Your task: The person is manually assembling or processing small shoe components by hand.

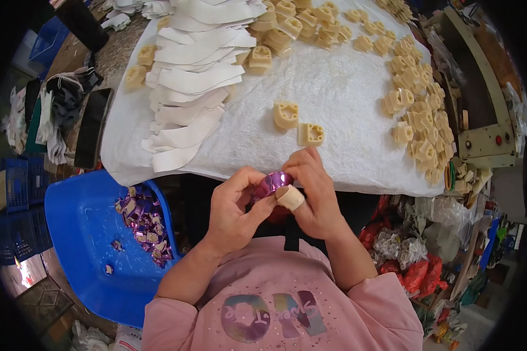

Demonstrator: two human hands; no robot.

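Just off the table's near edge, both my hands grip a shiny purple piece, likely a shoe heel with a metallic cover [271,183]. My left hand [233,206] pinches its left side between thumb and fingers. My right hand [317,192] closes on its right side, fingers bent over the top. A beige band or wrap [291,199] sits at my right thumb; its exact kind is unclear. My fingers hide much of the purple piece. Beyond them on the table lie two bare beige plastic heels, one [286,114] left of the other [311,135].
A white woven sheet [334,105] covers the table. Overlapping white strips [187,105] are stacked on the left, with beige heels [418,123] heaped right and far. A blue tub [85,234] at my left holds purple pieces [146,225]. A phone [93,128] lies left; plastic bags [398,248] crowd the right.
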